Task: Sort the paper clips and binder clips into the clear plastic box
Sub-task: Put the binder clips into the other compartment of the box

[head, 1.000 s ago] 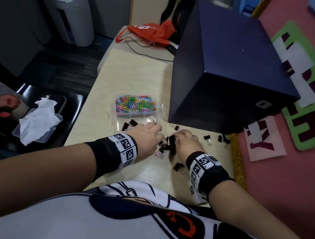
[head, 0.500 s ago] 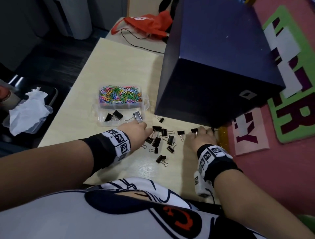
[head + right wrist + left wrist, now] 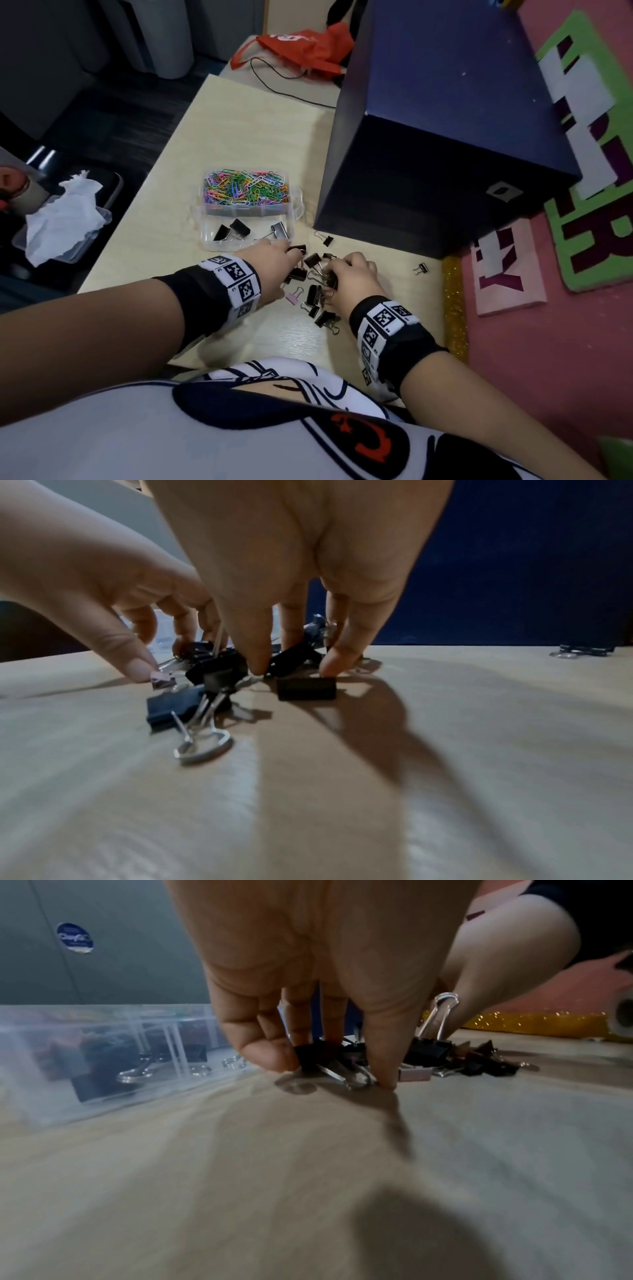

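Observation:
The clear plastic box (image 3: 297,202) stands on the pale table, coloured paper clips (image 3: 245,188) filling its far compartment and three black binder clips (image 3: 236,229) lying in the near one. Just in front of it lies a pile of black binder clips (image 3: 313,293) with one pink clip (image 3: 294,297). My left hand (image 3: 289,253) is at the pile's left, fingers curled down and pinching a black clip (image 3: 308,1056). My right hand (image 3: 337,270) is at the pile's right, thumb and fingers closed around black clips (image 3: 291,656). The left thumb touches the pink clip (image 3: 162,680).
A large dark blue box (image 3: 445,137) stands right behind the pile. Stray binder clips lie by its base (image 3: 327,238) and further right (image 3: 422,268). A gold glitter strip (image 3: 454,301) edges the table on the right. A tissue-filled container (image 3: 65,219) sits off the table, left.
My right hand has come back left from the clips near the blue box's corner to the pile. The left hand stayed at the pile's left side.

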Demonstrator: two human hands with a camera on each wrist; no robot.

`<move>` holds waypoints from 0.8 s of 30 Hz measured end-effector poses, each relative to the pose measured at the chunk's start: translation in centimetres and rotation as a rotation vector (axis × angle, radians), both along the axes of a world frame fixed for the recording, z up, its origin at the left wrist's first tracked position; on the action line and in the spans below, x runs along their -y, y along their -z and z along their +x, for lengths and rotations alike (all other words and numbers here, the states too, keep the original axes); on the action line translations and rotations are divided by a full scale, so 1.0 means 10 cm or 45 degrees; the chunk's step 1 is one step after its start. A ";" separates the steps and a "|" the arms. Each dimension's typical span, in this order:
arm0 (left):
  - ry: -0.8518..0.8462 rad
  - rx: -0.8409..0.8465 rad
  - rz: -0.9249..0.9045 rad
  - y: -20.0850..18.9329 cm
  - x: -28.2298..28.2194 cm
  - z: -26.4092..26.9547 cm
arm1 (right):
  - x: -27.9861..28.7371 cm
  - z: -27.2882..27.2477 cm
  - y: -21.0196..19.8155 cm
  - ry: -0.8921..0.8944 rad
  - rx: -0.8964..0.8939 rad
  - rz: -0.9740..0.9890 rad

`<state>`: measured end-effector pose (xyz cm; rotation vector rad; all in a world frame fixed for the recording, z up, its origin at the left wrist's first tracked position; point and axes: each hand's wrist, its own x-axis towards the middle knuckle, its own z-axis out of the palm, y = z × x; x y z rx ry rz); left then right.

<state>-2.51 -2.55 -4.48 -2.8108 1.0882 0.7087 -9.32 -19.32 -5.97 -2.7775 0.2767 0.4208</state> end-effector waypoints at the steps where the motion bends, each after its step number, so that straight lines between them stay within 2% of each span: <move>1: 0.004 0.010 0.003 -0.01 0.00 0.00 | 0.00 0.01 -0.01 0.003 0.006 0.007; 4: 0.025 0.034 0.034 -0.05 -0.02 0.01 | 0.00 0.05 -0.02 0.036 0.003 0.024; 7: 0.009 -0.038 0.045 -0.07 -0.08 0.05 | -0.02 0.11 -0.07 0.179 0.033 0.077; 11: 0.025 -0.100 -0.042 -0.15 -0.18 0.16 | -0.09 0.26 -0.27 0.248 0.057 0.059; 18: -0.161 0.090 -0.375 -0.36 -0.55 0.48 | -0.56 0.57 -0.53 0.106 0.265 0.192; 21: -0.179 0.209 -0.309 -0.32 -0.75 0.62 | -0.75 0.68 -0.58 0.052 0.289 0.217; 24: -0.156 0.313 -0.194 -0.26 -0.87 0.64 | -0.72 0.72 -0.56 0.184 0.246 0.155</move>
